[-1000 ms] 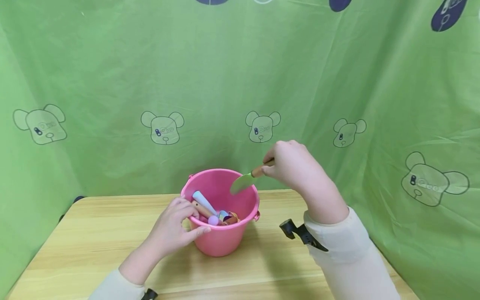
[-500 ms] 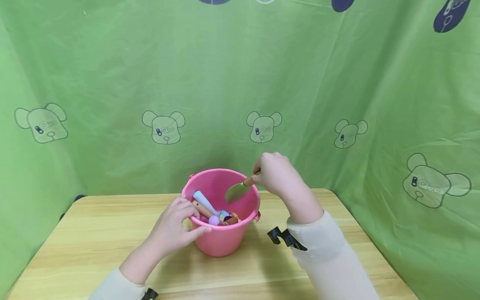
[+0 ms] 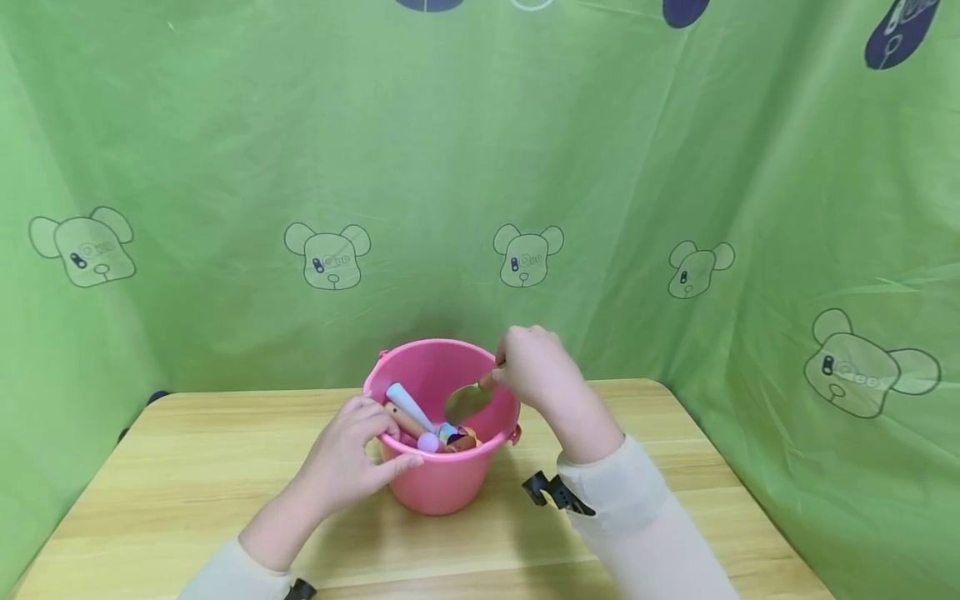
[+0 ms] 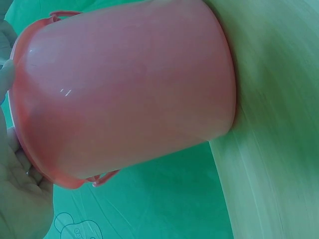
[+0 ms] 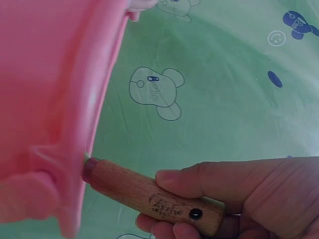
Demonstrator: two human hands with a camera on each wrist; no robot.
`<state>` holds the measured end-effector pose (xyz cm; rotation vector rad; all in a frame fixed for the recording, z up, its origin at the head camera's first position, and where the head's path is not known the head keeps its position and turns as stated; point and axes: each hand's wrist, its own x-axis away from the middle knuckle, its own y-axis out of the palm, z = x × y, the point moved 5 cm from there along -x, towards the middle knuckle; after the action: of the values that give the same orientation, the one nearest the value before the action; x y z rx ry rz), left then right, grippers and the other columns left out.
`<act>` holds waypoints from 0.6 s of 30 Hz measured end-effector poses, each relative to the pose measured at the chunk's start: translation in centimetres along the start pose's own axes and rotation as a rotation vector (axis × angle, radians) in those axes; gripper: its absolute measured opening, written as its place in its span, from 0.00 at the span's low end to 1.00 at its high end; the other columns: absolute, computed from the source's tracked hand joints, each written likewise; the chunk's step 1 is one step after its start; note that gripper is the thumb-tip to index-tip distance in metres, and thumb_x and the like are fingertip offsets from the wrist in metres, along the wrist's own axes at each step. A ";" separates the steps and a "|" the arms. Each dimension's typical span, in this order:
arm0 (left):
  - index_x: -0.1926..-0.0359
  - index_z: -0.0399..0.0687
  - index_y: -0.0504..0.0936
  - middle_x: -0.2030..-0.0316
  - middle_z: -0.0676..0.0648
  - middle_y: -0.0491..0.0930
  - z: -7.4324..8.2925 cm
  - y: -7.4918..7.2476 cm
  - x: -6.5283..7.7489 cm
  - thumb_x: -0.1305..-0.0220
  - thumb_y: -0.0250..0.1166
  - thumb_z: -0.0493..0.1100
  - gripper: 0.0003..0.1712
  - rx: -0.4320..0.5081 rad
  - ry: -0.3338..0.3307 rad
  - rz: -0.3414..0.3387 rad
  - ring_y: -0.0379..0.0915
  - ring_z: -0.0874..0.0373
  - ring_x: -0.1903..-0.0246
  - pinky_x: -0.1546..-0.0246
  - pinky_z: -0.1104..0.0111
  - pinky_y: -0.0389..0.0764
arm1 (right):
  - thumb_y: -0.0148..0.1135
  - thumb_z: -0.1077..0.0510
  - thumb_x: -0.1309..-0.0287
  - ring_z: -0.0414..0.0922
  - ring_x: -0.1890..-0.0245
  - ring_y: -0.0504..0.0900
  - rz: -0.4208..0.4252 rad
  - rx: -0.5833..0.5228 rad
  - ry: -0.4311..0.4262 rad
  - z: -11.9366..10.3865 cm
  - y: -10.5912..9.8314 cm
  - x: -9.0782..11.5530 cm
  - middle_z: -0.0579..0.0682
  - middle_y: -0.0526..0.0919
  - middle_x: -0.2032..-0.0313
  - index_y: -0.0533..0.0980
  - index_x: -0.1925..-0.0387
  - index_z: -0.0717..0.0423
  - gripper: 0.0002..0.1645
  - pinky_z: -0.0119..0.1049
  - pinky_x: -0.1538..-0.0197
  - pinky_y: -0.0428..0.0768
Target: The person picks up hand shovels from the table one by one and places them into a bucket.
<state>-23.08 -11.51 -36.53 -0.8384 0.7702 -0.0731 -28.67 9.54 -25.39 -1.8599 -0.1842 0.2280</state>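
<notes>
A pink bucket [image 3: 438,487] stands upright on the wooden table. My left hand [image 3: 347,457] grips its near left rim, with fingers over the edge and the thumb outside. My right hand [image 3: 536,367] pinches a small trowel by its wooden handle [image 5: 149,194] above the right rim. The trowel's green blade [image 3: 467,403] slants down into the bucket. Inside lie a light blue stick-like piece [image 3: 408,406], a wooden handle [image 3: 405,419], a purple ball-shaped end [image 3: 428,442] and other small pieces, partly hidden by the front wall.
Green cloth [image 3: 420,167] printed with bear heads hangs behind and along both sides of the table [image 3: 225,467]. The bucket's handle joints [image 3: 515,434] stick out at its sides. Bare table top lies left and right of the bucket.
My right hand has moved left and down, lowering the trowel's blade from the bucket's rim into its mouth. My left hand has stayed on the rim.
</notes>
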 end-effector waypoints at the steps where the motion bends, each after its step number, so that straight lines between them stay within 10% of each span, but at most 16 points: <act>1: 0.68 0.57 0.82 0.68 0.62 0.79 0.0 0.0 0.0 0.49 0.77 0.59 0.17 0.001 0.002 0.001 0.67 0.61 0.53 0.50 0.58 0.74 | 0.78 0.53 0.49 0.44 0.73 0.80 0.002 0.003 0.001 0.0 0.1 0.0 0.46 0.84 0.75 0.86 0.73 0.55 0.10 0.35 0.69 0.80; 18: 0.65 0.59 0.83 0.65 0.58 0.82 -0.1 0.1 0.0 0.47 0.76 0.61 0.17 0.017 0.010 0.000 0.68 0.60 0.52 0.45 0.55 0.73 | 0.74 0.62 0.47 0.43 0.85 0.79 -0.021 -0.024 0.043 -0.2 2.9 0.1 0.54 0.81 0.75 0.81 0.65 0.66 0.12 0.29 0.82 0.78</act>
<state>-23.13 -11.53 -36.64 -0.8229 0.7778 -0.0836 -28.52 8.48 -28.14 -1.8840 -0.1777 0.1722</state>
